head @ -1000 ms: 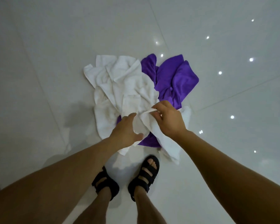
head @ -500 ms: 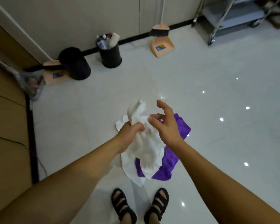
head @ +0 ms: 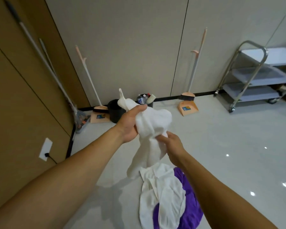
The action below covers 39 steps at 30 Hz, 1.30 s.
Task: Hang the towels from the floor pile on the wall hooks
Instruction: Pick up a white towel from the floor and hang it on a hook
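Observation:
A white towel [head: 153, 124] hangs bunched in the air in front of me. My left hand [head: 130, 123] grips it near its top, and a corner sticks up above the fist. My right hand [head: 171, 144] pinches the same towel lower down, on its right side. Below, on the glossy white floor, lies the pile: another white towel [head: 162, 195] on top of a purple towel [head: 191, 212]. No wall hooks show in this view.
Two pink brooms with dustpans [head: 187, 105] [head: 98, 115] lean on the grey wall. Between them stand a black bin [head: 114, 111] and a bin holding bottles [head: 144, 100]. A metal trolley [head: 253, 76] stands at right. Mop handles [head: 45, 63] rest against the brown panel at left.
I have lifted the white towel higher off the pile and looked up toward the wall. My right hand, open half a second ago, now grips the towel's lower part.

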{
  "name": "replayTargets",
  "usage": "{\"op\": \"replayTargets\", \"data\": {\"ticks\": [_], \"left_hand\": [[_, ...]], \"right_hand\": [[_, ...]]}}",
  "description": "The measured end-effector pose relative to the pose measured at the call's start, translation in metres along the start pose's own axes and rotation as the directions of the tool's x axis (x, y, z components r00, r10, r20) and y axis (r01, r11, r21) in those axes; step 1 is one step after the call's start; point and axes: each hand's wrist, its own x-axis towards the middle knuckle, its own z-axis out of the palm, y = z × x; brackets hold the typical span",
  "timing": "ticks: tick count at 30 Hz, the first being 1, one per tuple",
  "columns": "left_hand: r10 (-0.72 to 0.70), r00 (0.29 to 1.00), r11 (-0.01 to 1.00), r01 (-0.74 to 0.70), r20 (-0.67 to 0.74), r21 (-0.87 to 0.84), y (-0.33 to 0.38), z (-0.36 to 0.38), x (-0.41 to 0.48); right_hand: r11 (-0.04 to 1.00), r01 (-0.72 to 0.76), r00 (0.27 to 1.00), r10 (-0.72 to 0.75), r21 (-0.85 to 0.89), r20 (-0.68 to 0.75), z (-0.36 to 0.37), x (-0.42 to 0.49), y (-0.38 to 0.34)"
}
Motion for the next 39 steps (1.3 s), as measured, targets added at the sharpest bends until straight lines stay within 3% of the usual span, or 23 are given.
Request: {"op": "replayTargets", "data": {"ticks": [2, 7, 9, 12, 14, 17, 20, 23, 26, 29, 33, 36, 39], "left_hand": [[0.045, 0.998, 0.991, -0.041, -0.031, 0.125, 0.014, -0.005, -0.013], [0.235, 0.925, 0.909, -0.099, -0.298, 0.406, 0.037, -0.013, -0.039], [0.264, 0.943, 0.888, -0.157, -0.201, 0.432, 0.043, -0.011, -0.046], [0.195, 0.975, 0.823, -0.221, 0.105, 0.524, 0.054, 0.000, -0.060], [0.169, 0.972, 0.775, -0.233, 0.163, 0.588, 0.061, 0.012, -0.067], [0.328, 0.945, 0.755, -0.262, 0.000, 0.601, 0.079, 0.028, -0.072], [0.410, 0.898, 0.838, -0.300, -0.160, 0.456, 0.103, 0.042, -0.080], [0.374, 0.898, 0.895, -0.282, -0.234, 0.347, 0.126, 0.056, -0.090], [0.384, 0.886, 0.904, -0.302, -0.261, 0.304, 0.137, 0.063, -0.097], [0.351, 0.921, 0.918, -0.304, -0.170, 0.253, 0.132, 0.055, -0.107], [0.120, 0.991, 0.948, -0.100, -0.050, 0.301, 0.102, 0.030, -0.121], [-0.029, 0.999, 0.931, 0.011, 0.044, 0.365, 0.077, 0.009, -0.130], [-0.080, 0.996, 0.898, 0.089, -0.039, 0.431, 0.066, -0.003, -0.138]], "right_hand": [[0.997, 0.070, 0.995, -0.069, 0.011, -0.065, 0.008, 0.001, -0.030], [0.962, 0.266, 0.958, -0.272, -0.066, -0.095, 0.017, -0.009, -0.095], [0.957, 0.290, 0.956, -0.290, 0.000, -0.049, 0.025, -0.016, -0.118], [0.951, 0.290, 0.953, -0.297, 0.103, 0.064, 0.040, -0.028, -0.157], [0.940, 0.320, 0.940, -0.331, 0.120, 0.083, 0.048, -0.034, -0.179], [0.897, 0.380, 0.905, -0.412, 0.225, 0.111, 0.043, -0.038, -0.193], [0.935, 0.325, 0.873, -0.353, 0.139, 0.336, 0.026, -0.039, -0.174], [0.966, 0.251, 0.784, -0.162, -0.067, 0.599, 0.020, -0.040, -0.141], [0.923, 0.236, 0.794, -0.003, -0.304, 0.608, 0.026, -0.045, -0.120], [0.957, 0.223, 0.818, -0.081, -0.184, 0.569, 0.035, -0.048, -0.122], [0.984, 0.161, 0.823, -0.180, 0.083, 0.539, 0.043, -0.048, -0.150], [0.990, 0.138, 0.883, -0.127, 0.007, 0.451, 0.049, -0.042, -0.171], [0.992, 0.092, 0.876, -0.038, -0.089, 0.481, 0.045, -0.034, -0.183]]}}
